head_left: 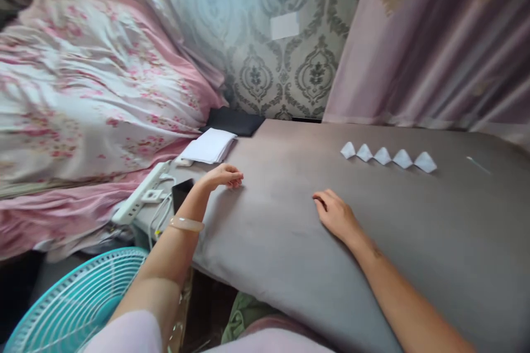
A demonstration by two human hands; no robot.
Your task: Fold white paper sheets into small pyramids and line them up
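A floral pink duvet [83,94] is lying heaped at left, a white power strip [141,196] is sitting below it, a teal fan [70,300] is standing low, a curtain [434,38] is hanging at right

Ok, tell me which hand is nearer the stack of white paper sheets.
Left. The left hand rests on the grey surface just below the stack of white paper sheets; the right hand lies far off to its right.

The grey bench [290,242] lies bare between and ahead of both hands. Far right, a row of folded paper triangles [387,156] bars the way. Far left stand a white paper stack [210,146] and a black cloth [234,121]; a power strip [143,193] crowds the left edge.
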